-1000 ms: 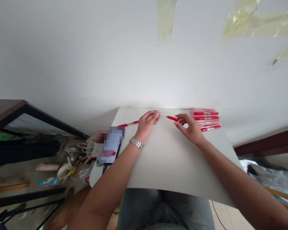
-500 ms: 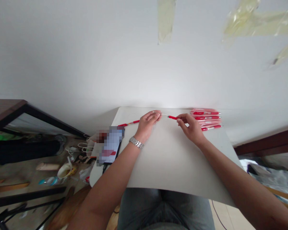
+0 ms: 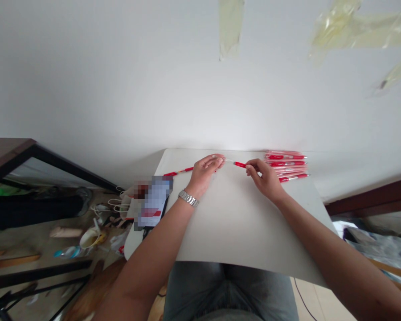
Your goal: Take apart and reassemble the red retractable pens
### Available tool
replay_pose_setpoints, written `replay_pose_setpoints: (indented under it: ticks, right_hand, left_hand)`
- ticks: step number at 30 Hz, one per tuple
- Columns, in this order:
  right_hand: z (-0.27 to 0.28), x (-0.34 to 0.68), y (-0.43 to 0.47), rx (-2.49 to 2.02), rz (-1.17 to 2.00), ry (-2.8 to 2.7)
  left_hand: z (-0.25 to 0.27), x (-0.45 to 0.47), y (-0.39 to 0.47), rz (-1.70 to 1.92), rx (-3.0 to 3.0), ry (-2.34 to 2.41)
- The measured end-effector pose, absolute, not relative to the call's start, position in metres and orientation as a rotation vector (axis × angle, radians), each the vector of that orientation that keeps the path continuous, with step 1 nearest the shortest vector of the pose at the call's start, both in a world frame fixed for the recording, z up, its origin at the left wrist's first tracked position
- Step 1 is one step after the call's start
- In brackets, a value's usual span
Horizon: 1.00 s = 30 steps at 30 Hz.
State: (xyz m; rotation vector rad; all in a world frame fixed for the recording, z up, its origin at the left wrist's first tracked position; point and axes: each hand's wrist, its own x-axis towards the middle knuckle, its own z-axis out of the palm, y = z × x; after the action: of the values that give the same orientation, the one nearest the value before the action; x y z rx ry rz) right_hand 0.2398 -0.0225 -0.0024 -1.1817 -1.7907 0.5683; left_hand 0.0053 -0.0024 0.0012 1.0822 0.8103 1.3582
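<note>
My left hand (image 3: pixel 205 169) has thumb and fingers pinched together on a thin, pale, see-through piece (image 3: pixel 229 159), whose exact kind is too small to make out. That piece runs in line with the metal-ended tip of a red pen (image 3: pixel 239 164). At the pen's other end, my right hand (image 3: pixel 262 176) pinches it between thumb and fingertips. A second red pen (image 3: pixel 178 172) lies on the table left of my left hand, partly behind it. Just beyond my right hand is a pile of red pens (image 3: pixel 289 162), tips pointing right.
A phone (image 3: pixel 153 203) with a blurred screen lies at the left edge of the white table (image 3: pixel 240 227). The wall (image 3: pixel 200 102) stands directly behind the table. On the floor at left are a cup (image 3: pixel 89 238) and a bottle (image 3: pixel 68 252).
Both hands keep almost the same place and grip on the pen and the pale piece. The view has shifted very slightly.
</note>
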Motion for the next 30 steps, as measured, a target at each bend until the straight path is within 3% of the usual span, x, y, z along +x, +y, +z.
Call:
replay_pose_setpoints:
  ticks: [30]
  right_hand:
    - [-0.0005, 0.2357, -0.025, -1.066, 0.533, -1.9]
  left_hand:
    - [0.0043, 0.0037, -0.0046, 1.341, 1.258, 0.886]
